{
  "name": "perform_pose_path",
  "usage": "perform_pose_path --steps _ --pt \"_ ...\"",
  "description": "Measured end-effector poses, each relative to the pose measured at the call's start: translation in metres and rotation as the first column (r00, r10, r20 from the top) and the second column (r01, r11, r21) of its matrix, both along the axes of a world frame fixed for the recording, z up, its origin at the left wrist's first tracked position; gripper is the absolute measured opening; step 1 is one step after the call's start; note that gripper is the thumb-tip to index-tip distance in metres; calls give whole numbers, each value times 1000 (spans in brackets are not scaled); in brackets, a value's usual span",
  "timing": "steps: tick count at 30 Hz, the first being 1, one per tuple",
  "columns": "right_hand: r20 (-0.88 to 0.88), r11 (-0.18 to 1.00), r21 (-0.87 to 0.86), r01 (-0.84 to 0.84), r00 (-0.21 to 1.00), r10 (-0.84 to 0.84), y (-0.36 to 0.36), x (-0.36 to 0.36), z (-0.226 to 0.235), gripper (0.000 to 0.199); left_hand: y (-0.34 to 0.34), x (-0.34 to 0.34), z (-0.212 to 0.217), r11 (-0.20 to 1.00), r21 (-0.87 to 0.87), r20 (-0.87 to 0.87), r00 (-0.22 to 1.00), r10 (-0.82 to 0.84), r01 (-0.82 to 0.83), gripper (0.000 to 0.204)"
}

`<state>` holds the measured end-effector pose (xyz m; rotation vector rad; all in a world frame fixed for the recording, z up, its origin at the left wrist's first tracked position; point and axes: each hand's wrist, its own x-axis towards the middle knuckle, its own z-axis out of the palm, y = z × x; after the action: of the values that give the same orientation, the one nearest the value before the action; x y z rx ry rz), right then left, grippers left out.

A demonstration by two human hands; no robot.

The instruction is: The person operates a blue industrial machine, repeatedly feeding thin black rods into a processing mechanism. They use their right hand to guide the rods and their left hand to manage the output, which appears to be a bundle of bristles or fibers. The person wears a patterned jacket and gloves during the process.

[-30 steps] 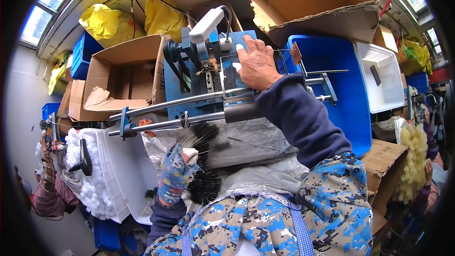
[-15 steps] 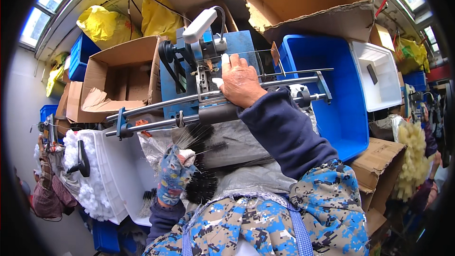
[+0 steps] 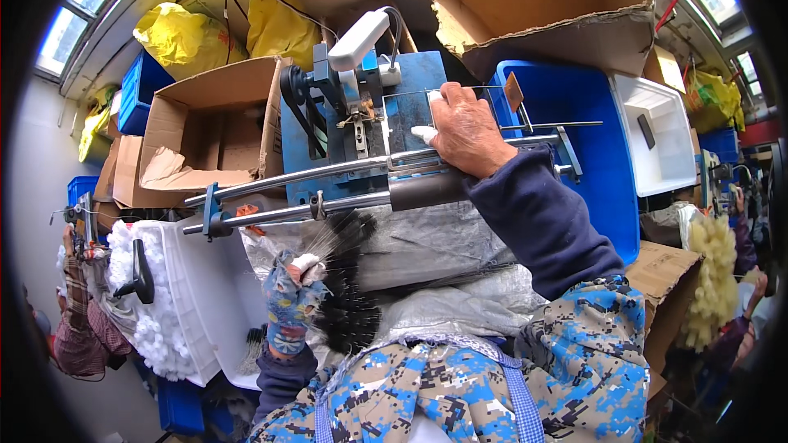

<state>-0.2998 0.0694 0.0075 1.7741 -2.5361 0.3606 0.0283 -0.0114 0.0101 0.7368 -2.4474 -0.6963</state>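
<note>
My right hand (image 3: 468, 127), with white wrappings on its thumb and a finger, rests on the sliding carriage (image 3: 417, 166) of a small bench machine (image 3: 353, 115). Its fingers curl over the carriage's far side; exactly what they grip is hidden. A dark cylinder (image 3: 427, 189) sits just under the wrist, on the front steel rod (image 3: 283, 212). Lower left, my left hand (image 3: 294, 299) wears a blue patterned glove with a white-wrapped tip. It is closed around a bundle of thin-wire brushes with black bristles (image 3: 349, 303), their pale wire ends fanning upward.
Grey sheeting (image 3: 419, 250) covers the area before the machine. A blue bin (image 3: 603, 172) stands right, beside a white tub (image 3: 657, 131). At left are a cardboard box (image 3: 209, 127) and a white bin (image 3: 217, 279) near white fluffy pieces (image 3: 152, 320). Other people work at both edges.
My right hand and the carriage have slid right along the rods, away from the machine's head. My left hand has shifted slightly left, still holding the brushes.
</note>
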Motion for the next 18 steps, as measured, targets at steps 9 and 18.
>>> perform_pose_path --steps 9,18 --pt "-175 965 228 130 980 -91 -5 -37 9 14 6 -21 9 980 199 -75 997 28 -12 17" --pt "551 890 -343 -299 704 449 73 76 37 49 6 -9 21 710 704 -181 966 182 -1 26"
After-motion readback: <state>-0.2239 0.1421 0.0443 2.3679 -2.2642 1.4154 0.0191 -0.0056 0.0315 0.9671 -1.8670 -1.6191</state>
